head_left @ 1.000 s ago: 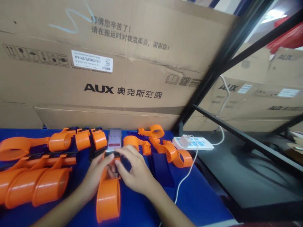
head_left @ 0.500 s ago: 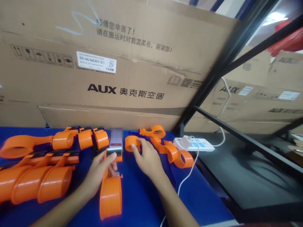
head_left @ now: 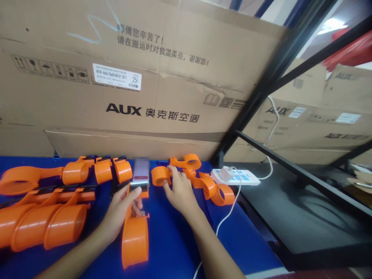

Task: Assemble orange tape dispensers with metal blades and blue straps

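One orange holder (head_left: 135, 240), ring end toward the wearer, was over the blue table (head_left: 168, 248), its narrow handle pinched in the left hand's (head_left: 116, 211) grip, thumb on top. It looked light and stiff, its curved ring probably slippery, so the handle seemed the surer hold. Farther right, the right hand's (head_left: 181, 193) fingers met an orange ring (head_left: 159, 176); whether that grip was closed, I couldn't tell. Beyond stood a large cardboard box (head_left: 159, 89).

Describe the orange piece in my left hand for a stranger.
From the big AUX carton, look down to the blue table. There the left hand holds the orange piece; its broad loop reaches lower in the picture than its orange neighbours.
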The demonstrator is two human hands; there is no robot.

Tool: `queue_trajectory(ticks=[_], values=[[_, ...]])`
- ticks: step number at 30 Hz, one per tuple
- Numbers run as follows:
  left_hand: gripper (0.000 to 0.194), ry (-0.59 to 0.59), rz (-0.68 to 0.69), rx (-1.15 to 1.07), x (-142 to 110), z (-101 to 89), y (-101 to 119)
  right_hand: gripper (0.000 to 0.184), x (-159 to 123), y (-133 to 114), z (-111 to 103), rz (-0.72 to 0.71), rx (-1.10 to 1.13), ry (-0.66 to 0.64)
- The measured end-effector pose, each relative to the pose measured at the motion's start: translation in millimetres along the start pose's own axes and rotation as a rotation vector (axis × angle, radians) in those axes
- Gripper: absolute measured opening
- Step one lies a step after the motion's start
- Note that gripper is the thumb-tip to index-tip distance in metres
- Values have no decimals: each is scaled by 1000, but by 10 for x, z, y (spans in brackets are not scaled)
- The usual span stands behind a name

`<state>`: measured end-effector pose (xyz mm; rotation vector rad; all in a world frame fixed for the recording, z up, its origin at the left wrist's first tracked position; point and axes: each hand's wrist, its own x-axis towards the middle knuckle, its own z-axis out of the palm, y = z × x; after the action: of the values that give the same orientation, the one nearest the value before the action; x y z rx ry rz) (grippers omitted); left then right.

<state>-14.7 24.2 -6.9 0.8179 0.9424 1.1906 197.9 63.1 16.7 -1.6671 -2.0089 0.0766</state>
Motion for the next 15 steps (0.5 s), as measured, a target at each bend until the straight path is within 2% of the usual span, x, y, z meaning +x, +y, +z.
queue_trajectory(ticks=[5, 10, 15], values=[[36, 4, 16, 14, -2, 0, -2, 50, -20, -28, -51, -88, 2, -38], [37, 6, 11, 6, -8, -7, 7, 46, -81, -87, -232, -236, 168, -257], [37, 4, 24, 26, 12, -30, -16, 65, -87, -54, -425, -390, 394, -422]])
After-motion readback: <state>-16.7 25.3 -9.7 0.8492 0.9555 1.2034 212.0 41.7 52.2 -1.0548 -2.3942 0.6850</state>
